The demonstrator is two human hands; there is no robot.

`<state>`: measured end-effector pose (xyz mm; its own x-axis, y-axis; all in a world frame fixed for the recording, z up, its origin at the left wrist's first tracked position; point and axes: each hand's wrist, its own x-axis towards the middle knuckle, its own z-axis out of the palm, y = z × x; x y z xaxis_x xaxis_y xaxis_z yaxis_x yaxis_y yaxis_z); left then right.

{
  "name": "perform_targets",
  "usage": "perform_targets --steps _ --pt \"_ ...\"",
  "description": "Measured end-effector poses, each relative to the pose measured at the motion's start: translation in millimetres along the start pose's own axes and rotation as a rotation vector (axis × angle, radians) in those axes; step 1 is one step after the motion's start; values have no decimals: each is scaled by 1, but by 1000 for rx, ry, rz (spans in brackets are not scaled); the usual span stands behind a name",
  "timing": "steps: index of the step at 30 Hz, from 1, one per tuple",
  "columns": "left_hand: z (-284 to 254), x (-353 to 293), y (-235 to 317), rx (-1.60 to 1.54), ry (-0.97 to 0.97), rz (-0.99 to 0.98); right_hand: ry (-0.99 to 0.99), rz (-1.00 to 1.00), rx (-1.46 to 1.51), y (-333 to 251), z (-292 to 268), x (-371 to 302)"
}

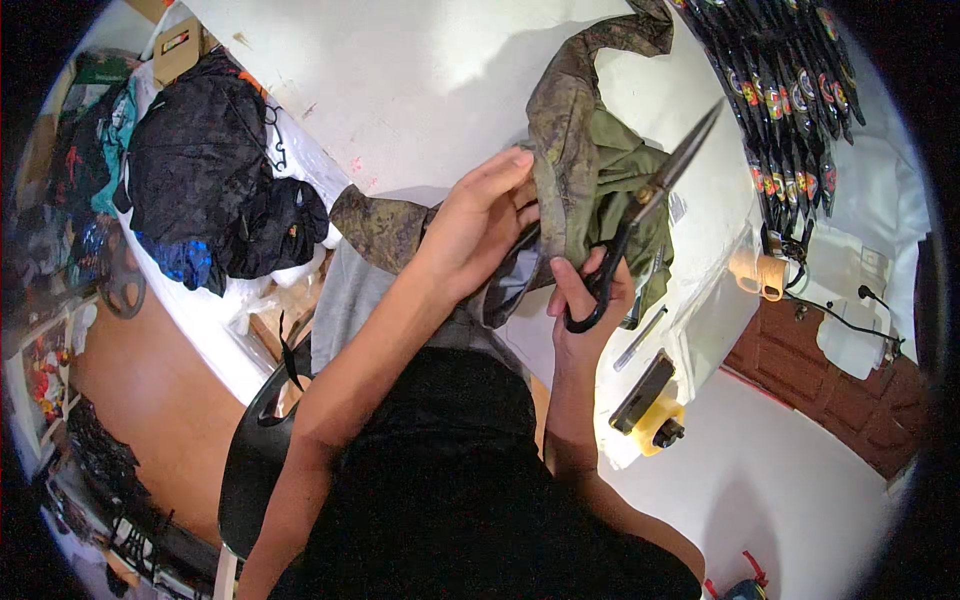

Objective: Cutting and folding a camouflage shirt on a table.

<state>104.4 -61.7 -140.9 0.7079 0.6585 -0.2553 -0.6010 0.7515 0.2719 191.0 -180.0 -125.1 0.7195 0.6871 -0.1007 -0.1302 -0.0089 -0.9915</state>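
Camouflage garment [562,125], bunched up over the white table [400,90]! Left hand [478,220] half-curled against it, grip unclear; right hand [615,297] closed round black-handled scissors [648,196], blades together. Cloth's gathered, scissors are out, but no finished cut shows.

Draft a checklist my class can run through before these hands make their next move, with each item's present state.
1. Scissors held in the right hand: ok.
2. Blade tips pointing away from the left hand: ok, they point up and to the right.
3. Camouflage garment spread flat: not ok, it is bunched and folded.
4. Left hand gripping the garment firmly: cannot tell; it is at the cloth, but its hold is partly hidden.
5. Dark phone-like object clear of the garment: ok, it lies apart, beyond the right hand.
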Motion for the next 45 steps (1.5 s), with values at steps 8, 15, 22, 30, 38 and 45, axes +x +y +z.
perform_targets --steps 8,15,22,30,38,45 --pt "18 -15 5 -60 -109 21 5 -94 43 -12 -1 -5" --pt "31 -28 11 -24 -119 37 -24 -87 26 -16 -6 -12" --pt "40 -34 12 59 -162 80 -45 -150 49 -16 -5 -15" --pt "44 -37 7 304 -80 270 -21 -76 103 -23 -7 -15" --pt "20 -18 12 1019 -25 745 -66 -159 367 -17 -18 -9" --pt "-7 -3 32 1558 239 848 -235 -133 403 -12 -43 -7"
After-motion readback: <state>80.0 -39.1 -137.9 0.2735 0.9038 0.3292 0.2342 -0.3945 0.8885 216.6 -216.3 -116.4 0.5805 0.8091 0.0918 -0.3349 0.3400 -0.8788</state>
